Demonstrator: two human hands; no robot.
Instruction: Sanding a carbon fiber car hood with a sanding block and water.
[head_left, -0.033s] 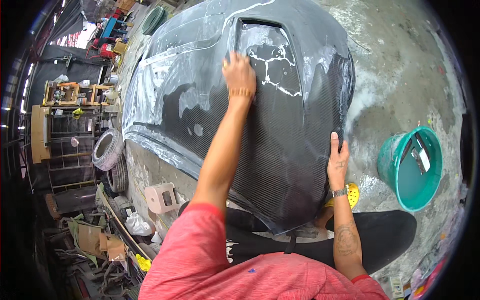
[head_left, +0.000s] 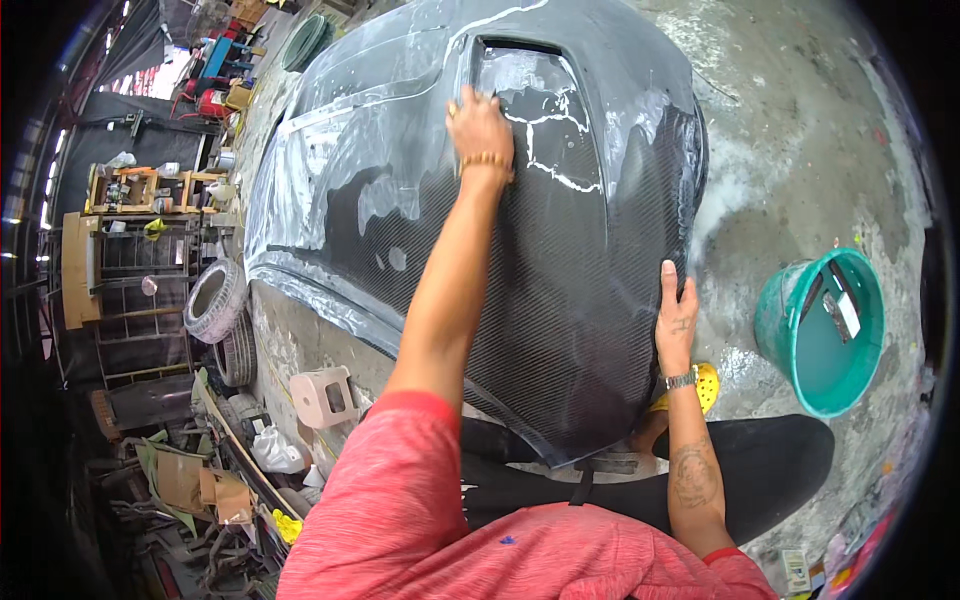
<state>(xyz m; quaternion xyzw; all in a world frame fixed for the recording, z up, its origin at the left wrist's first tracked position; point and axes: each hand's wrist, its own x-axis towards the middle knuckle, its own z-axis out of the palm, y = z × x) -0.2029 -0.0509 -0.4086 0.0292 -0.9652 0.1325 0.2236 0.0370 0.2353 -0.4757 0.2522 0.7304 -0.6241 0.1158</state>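
Note:
A large black car hood (head_left: 560, 290) with a carbon-fibre weave lies before me. Whitish, wet residue smears its far and left parts. My left hand (head_left: 480, 130) presses on the hood beside the raised rim of its recessed vent opening (head_left: 525, 43). The fingers are bent down, and whatever they may hold is hidden under the palm. White liquid lines (head_left: 560, 180) run over the panel right of that hand. At the hood's right edge, my right hand (head_left: 677, 318) grips the side, thumb along the top and the other fingers partly hidden.
A green bucket (head_left: 790, 340) of cloudy water, with dark and white pieces in it, stands on the wet concrete floor at right. To the left are a pinkish plastic stool (head_left: 323, 396), stacked tires (head_left: 215, 300), a wooden shelf (head_left: 140, 190) and piled scrap (head_left: 200, 490).
My left hand has slid slightly away from me along the hood. The right hand stays at the edge.

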